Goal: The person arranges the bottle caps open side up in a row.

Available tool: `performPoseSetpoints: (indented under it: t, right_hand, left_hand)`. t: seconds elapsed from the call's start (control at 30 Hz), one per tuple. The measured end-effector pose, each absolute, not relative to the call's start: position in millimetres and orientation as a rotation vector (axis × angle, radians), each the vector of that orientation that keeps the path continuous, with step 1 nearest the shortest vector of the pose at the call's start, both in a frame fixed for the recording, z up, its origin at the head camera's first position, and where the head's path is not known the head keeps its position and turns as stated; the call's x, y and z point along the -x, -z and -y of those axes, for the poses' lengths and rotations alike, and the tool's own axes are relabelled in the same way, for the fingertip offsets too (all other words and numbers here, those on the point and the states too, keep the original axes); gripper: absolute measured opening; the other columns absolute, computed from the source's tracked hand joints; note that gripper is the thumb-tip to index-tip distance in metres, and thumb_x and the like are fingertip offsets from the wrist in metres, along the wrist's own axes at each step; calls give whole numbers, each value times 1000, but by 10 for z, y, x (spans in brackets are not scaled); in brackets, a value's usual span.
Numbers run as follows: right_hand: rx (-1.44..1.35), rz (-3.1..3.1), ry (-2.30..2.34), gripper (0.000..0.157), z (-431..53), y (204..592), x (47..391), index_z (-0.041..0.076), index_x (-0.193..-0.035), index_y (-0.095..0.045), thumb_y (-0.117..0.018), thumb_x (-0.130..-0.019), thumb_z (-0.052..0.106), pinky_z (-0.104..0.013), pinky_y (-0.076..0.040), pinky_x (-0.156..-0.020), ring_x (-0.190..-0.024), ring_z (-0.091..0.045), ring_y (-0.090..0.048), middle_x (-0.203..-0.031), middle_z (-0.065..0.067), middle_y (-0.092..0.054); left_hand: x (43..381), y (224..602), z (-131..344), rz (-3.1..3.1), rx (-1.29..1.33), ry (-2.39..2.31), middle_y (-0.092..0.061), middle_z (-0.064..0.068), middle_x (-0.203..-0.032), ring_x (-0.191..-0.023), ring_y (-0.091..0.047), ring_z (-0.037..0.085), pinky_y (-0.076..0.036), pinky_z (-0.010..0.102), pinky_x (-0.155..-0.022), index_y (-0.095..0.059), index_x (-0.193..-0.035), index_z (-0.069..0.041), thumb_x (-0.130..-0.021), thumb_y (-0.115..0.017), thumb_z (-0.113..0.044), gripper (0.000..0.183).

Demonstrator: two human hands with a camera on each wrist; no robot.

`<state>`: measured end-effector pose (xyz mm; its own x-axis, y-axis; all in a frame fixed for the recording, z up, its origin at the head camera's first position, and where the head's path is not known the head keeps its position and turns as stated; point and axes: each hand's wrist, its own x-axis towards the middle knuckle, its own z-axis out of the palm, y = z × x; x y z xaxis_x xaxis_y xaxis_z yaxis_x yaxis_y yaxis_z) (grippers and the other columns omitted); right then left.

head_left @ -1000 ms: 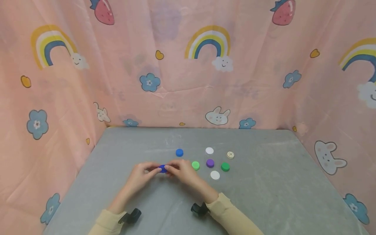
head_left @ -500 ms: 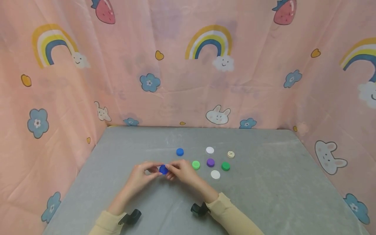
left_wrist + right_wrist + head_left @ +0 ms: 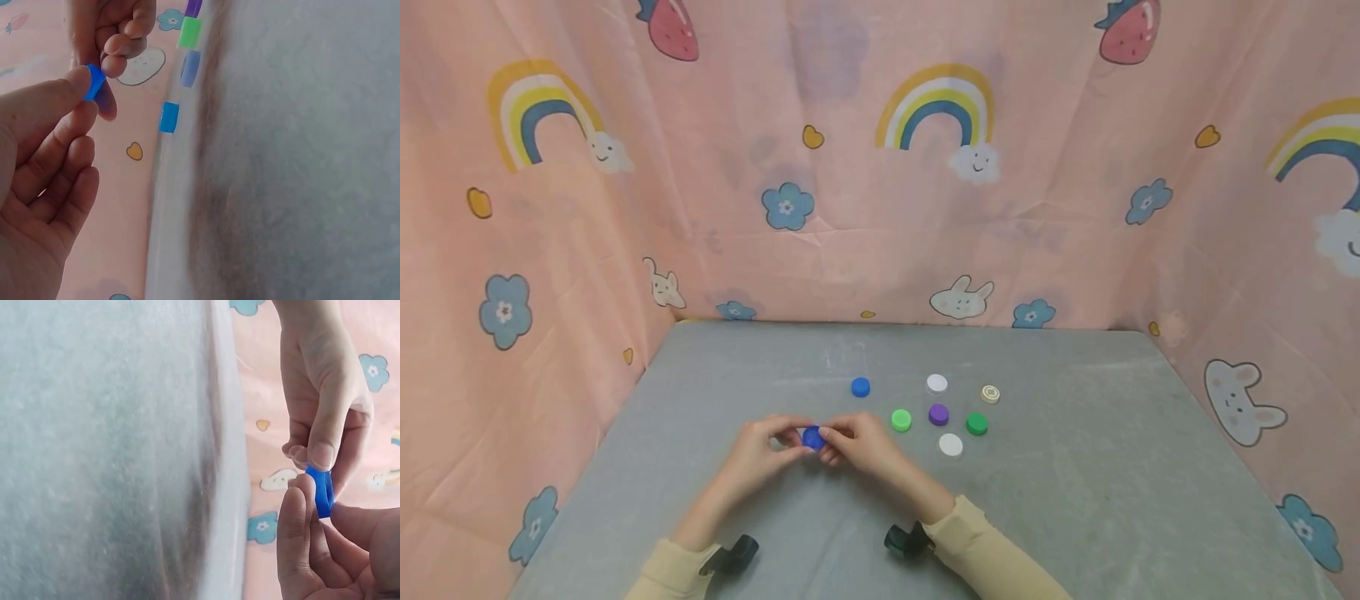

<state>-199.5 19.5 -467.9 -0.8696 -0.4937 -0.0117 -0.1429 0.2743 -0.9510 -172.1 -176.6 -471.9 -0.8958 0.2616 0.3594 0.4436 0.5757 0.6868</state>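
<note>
A dark blue bottle cap is held up between both hands, its round face tilted toward the head camera. My left hand pinches it from the left between thumb and fingers. From the right, my right hand pinches its opposite edge. The right wrist view shows the cap nearly edge-on, with thumb and fingertips of both hands around it. Closest to the hands on the table are a lighter blue cap behind them and a light green cap to the right.
On the grey table, further right, lie a purple cap, a green cap, a cream patterned cap and white discs, one nearer and one farther. A pink printed curtain surrounds the table's back and sides.
The dark blue cap has tipped from nearly flat to showing its round face, and has come slightly closer. Both hands keep their pinch on it; the other caps stay put.
</note>
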Motion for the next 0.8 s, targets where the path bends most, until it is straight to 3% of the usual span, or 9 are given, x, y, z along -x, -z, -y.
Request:
performPoseSetpoints:
  t: [0.13, 0.2, 0.4, 0.63, 0.8]
  right_hand:
    - [603, -2227, 1652, 24, -179, 4604, 1920, -8, -109, -65, -60, -92, 8, -44, -57, -69, -73, -32, -69, -81, -20, -70]
    - [619, -2246, 1635, 25, -171, 4592, 1901, -7, -111, -65, -62, -91, 8, -42, -57, -68, -74, -33, -69, -81, -19, -71]
    - [661, -2352, 1528, 30, -159, 4665, 1918, 3, -113, -67, -70, -86, 16, -19, -52, -59, -68, -9, -67, -81, -7, -72]
    - [748, -2423, 1476, 28, -146, 4697, 1933, 3, -108, -70, -72, -83, 15, -17, -51, -58, -65, -1, -63, -80, -6, -72]
    - [767, -2466, 1406, 29, -127, 4680, 1924, 5, -106, -71, -75, -82, 20, -16, -50, -59, -67, -2, -64, -81, -4, -73]
  left_hand:
    - [1699, 4700, 1794, 2615, 545, 1256, -64, -14, -76, -71, -59, 2, -52, 31, -67, -71, -100, -19, -78, -78, -24, 24]
    - [1693, 4701, 1816, 2634, 524, 1265, -64, -14, -75, -71, -59, 2, -52, 30, -67, -71, -100, -19, -79, -78, -25, 23]
    - [1672, 4701, 1878, 2702, 476, 1302, -64, -15, -75, -72, -59, 3, -49, 23, -67, -71, -100, -23, -80, -76, -31, 23]
    - [1678, 4723, 1927, 2740, 482, 1356, -66, -12, -76, -73, -61, 4, -48, 23, -67, -71, -99, -21, -80, -74, -33, 23]
    - [1669, 4745, 1977, 2703, 535, 1415, -68, -8, -87, -78, -62, 5, -52, 25, -74, -71, -101, -20, -80, -75, -30, 23]
